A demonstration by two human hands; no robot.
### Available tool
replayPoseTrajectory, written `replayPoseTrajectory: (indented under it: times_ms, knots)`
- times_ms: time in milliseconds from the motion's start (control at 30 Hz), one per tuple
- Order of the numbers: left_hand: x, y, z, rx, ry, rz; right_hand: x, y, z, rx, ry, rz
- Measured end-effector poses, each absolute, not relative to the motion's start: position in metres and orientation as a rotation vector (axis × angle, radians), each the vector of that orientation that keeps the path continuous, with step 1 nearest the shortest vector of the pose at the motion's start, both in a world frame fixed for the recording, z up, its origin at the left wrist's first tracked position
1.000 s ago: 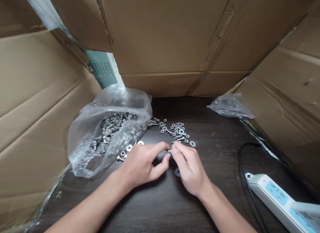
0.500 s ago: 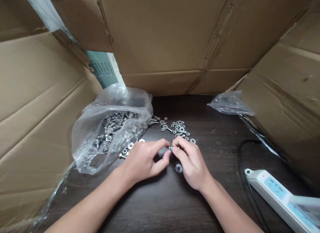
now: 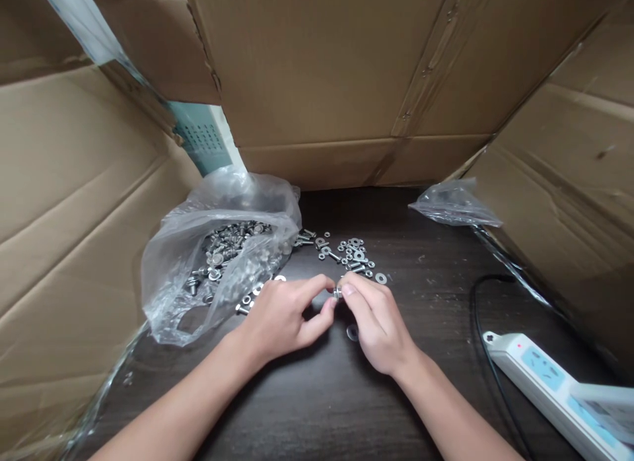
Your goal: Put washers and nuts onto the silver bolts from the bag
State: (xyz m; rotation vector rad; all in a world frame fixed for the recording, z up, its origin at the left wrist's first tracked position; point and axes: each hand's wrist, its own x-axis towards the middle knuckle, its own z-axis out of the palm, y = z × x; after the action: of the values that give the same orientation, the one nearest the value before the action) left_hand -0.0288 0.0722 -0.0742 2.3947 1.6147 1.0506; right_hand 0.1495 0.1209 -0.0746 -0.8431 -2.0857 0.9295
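Note:
A small metal bolt (image 3: 337,293) with what looks like a washer or nut on it is held between my two hands, above the dark tabletop. My left hand (image 3: 281,316) pinches its left end between thumb and index finger. From the other side, the closed fingertips of my right hand (image 3: 380,322) grip its right end and hide part of it. A loose flat washer (image 3: 352,332) lies under the edge of my right hand, partly covered. Beyond my fingers sits a scatter of nuts, washers and bolts (image 3: 355,251).
At the left stands an open clear plastic bag (image 3: 166,263) full of bolts (image 3: 232,240). Another plastic bag (image 3: 456,203) lies at the back right. A white power strip (image 3: 525,365) and black cable (image 3: 478,329) are at the right. Cardboard walls (image 3: 317,71) surround the tabletop.
My right fingers have shifted slightly left and closed further over the bolt's end. The loose washer is now more covered by my right hand. My left hand stays nearly still.

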Motion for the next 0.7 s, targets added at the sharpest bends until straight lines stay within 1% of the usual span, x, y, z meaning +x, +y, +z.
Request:
replayPoseTrajectory:
  times_ms: [267, 700]
  knots:
    - [-0.0294, 0.0721, -0.0739, 2.396, 1.607, 1.05, 0.1467, 0.121, -0.0743, -0.788, -2.102, 0.928]
    - [-0.0288, 0.0724, -0.0738, 2.405, 1.66, 1.018, 0.1483, 0.1206, -0.0742, -0.861, -2.098, 0.913]
